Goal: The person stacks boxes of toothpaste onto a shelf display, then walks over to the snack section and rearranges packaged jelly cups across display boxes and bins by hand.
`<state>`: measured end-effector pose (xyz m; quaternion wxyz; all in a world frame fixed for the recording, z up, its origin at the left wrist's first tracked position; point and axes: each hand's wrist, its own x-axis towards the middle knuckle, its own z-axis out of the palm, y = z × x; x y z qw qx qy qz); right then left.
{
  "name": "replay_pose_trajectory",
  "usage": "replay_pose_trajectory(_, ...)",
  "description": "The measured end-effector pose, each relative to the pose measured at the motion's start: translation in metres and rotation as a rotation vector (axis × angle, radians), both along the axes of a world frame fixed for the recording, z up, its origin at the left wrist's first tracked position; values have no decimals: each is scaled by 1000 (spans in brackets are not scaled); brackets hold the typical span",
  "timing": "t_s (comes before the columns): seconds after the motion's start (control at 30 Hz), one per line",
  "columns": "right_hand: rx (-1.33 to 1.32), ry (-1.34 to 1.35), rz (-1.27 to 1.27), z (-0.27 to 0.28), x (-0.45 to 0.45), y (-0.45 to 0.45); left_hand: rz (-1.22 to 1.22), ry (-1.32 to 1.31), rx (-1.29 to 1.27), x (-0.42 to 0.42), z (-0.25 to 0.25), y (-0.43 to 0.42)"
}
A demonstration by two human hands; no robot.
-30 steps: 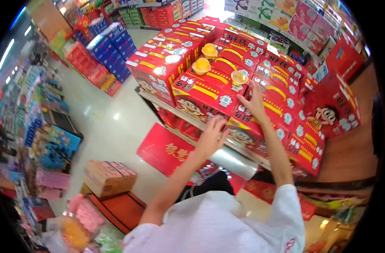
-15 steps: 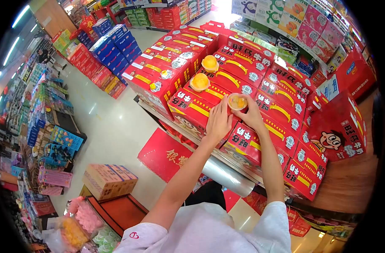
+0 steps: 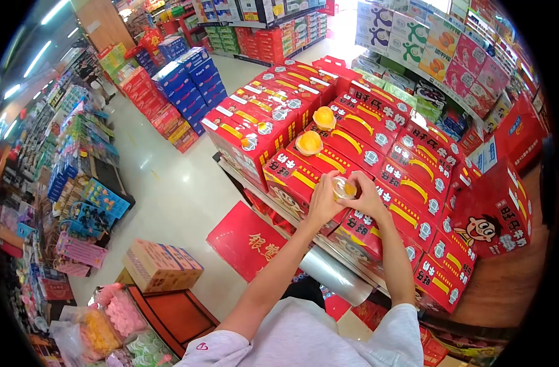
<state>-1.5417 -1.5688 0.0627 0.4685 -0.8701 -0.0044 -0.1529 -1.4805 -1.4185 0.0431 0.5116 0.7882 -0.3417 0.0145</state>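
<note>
Between my two hands, above the red milk cartons, is a small round clear plastic cup [image 3: 344, 189] with yellow-orange contents. My left hand [image 3: 324, 200] is closed against its left side, fingers bent toward the rim. On the other side my right hand [image 3: 369, 197] curls round the cup, with thumb and fingers on it. Two similar cups with yellow contents stand farther off on the cartons, a nearer cup [image 3: 309, 143] and a farther cup [image 3: 324, 118]. My fingers hide part of the held cup's edge.
Rows of red milk cartons [image 3: 385, 170] with yellow handles fill the display under my hands. A roll of clear film [image 3: 336, 276] lies along its front edge. Stacked blue boxes [image 3: 183, 82] and a brown carton [image 3: 162, 266] stand to the left. A tilted red carton [image 3: 493, 214] is at the right.
My left fingers have bent in closer round the cup, which stays between both hands. The whole view has shifted a little, and the two other cups remain on the cartons.
</note>
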Motion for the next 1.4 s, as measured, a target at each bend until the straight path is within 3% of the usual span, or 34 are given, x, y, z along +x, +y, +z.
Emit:
replay_pose_trajectory(0.13, -28, -27, -25, 1, -2, 7, -63, 48, -135, 1, -4, 7)
replay_pose_trajectory(0.23, -54, -129, 37, 6, -4, 25, -246, 39, -241, -4, 0, 35)
replay_pose_trajectory(0.33, 7, -95, 189, 9, -28, 52, -385, 77, -161, -24, 13, 78)
replay_pose_trajectory(0.37, 139, -64, 252, -1, -44, 58, -444, 252, -138, -43, 15, 92)
replay_pose_trajectory(0.4, 244, -32, 382, -4, -32, 64, -443, 405, -152, -48, 17, 108)
replay_pose_trajectory(0.47, 466, 118, 397, -9, -38, 78, -406, 287, -172, -59, 9, 123)
replay_pose_trajectory(0.57, 322, 137, 479, -2, -44, 108, -369, 466, -259, -92, 12, 168)
replay_pose_trajectory(0.67, 433, -92, 501, 9, -51, 154, -313, 587, -324, -99, 21, 206)
replay_pose_trajectory(0.73, 471, -119, 578, 14, -52, 183, -414, 711, -517, -107, 24, 235)
replay_pose_trajectory(0.77, 518, -160, 589, 14, -57, 192, -330, 681, -471, -108, 22, 234)
replay_pose_trajectory(0.8, 809, -310, 657, 7, -56, 224, -292, 663, -481, -113, 26, 246)
replay_pose_trajectory(0.87, 937, -356, 661, 9, -58, 242, -233, 719, -549, -120, 40, 256)
replay_pose_trajectory(0.9, 940, -345, 685, 15, -63, 260, -72, 635, -456, -125, 44, 269)
replay_pose_trajectory(0.97, 1104, -296, 469, 24, -72, 280, -4, 632, -401, -129, 61, 279)
replay_pose_trajectory(1.13, 928, -187, 548, 27, -88, 292, 112, 536, -354, -151, 69, 300)
replay_pose_trajectory(1.2, 945, -132, 557, 22, -95, 308, 92, 666, -488, -161, 81, 314)
replay_pose_trajectory(1.27, 938, -91, 534, 28, -102, 343, 108, 323, -325, -171, 77, 340)
replay_pose_trajectory(1.4, 626, -74, 465, 32, -121, 379, 173, 254, -274, -187, 81, 368)
